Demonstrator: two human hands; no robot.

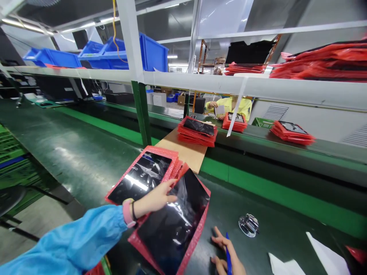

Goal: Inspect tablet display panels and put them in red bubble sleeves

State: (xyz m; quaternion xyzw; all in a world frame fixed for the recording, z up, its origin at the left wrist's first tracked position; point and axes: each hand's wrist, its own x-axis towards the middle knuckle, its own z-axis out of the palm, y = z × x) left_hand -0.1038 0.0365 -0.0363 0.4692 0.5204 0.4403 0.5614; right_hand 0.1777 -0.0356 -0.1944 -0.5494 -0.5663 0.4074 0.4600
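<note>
Red bubble wrap [139, 244] was seen around the edges of two glossy black panels, the nearer panel [172, 233] and the farther panel [149, 168], which were laid side by side on one green table [71, 137]. The nearer panel was touched near its upper left edge by the left hand [162, 194], whose thumb and forefinger were parted; whether the edge was pinched could not be told. One pink band [128, 214] was worn at that wrist, below one blue sleeve [86, 236]. One blue pen [228, 254] was held by the half-curled fingers of the right hand [236, 263], which was placed just beside the nearer panel. Farther right, one shiny metal object [249, 225] and two pieces of white paper [327, 254] were set out. Beyond the panels, three red-wrapped stacks were counted: one stack [197, 133] on a brown board [187, 154], a second [235, 123] and a third [292, 133] farther right. Behind the second, one white sheet [220, 110] was held by one co-worker in yellow [246, 105]. Above, two more red piles [321, 63] and several blue bins [153, 53] were carried by the white shelf [186, 79].
</note>
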